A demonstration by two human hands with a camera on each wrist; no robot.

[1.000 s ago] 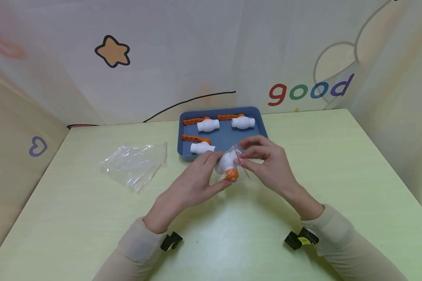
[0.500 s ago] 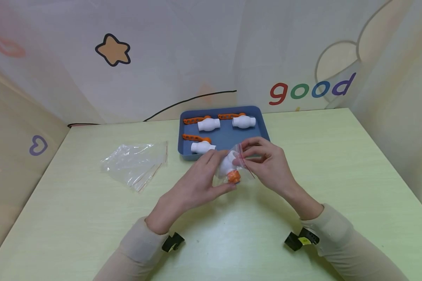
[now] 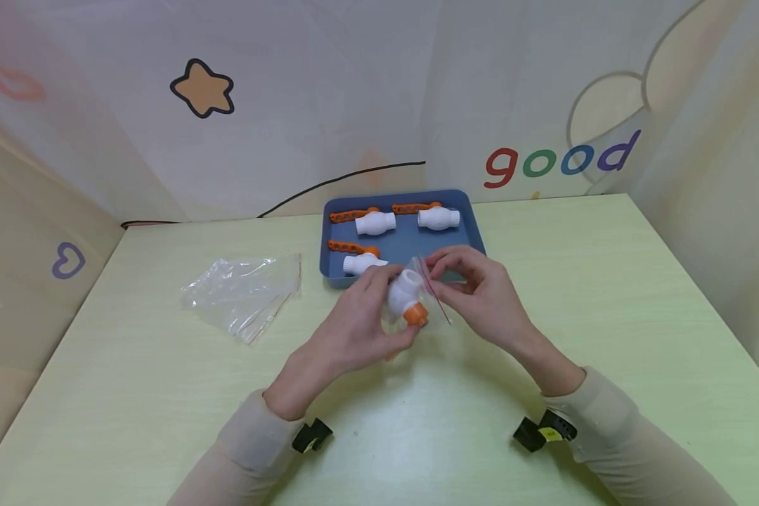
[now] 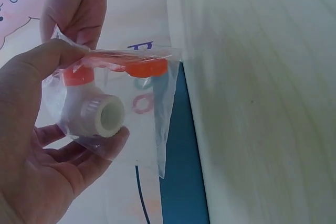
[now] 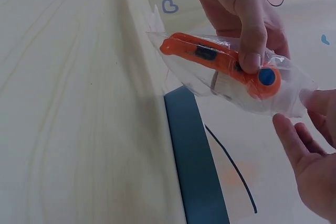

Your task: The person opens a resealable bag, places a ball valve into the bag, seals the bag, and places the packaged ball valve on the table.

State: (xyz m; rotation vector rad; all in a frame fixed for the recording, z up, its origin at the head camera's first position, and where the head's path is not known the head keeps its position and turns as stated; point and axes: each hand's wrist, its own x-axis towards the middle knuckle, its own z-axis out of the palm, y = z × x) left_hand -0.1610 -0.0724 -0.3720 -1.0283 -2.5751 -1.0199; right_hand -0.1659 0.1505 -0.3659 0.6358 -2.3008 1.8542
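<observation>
A white ball valve [image 3: 402, 294] with an orange handle is inside a clear zip bag [image 4: 163, 103], held up just in front of the tray. My left hand [image 3: 354, 327] grips the valve through the plastic, thumb on the handle side and fingers behind. In the right wrist view the orange handle [image 5: 202, 53] lies lengthwise in the bag. My right hand [image 3: 483, 292] pinches the bag at the end with the red zip line. More ball valves of the same kind, white with orange handles, lie in the blue tray [image 3: 417, 246]: two at the back, one at front left.
Flattened clear zip bags [image 3: 240, 295] lie on the pale green table [image 3: 133, 393], left of the tray. A printed curtain [image 3: 329, 105] hangs behind the table and along both sides.
The bagged valve has tilted in the left hand, its white end now facing upward more plainly. The right hand, still on the zip end, has shifted slightly left. Tray and loose bags stay put.
</observation>
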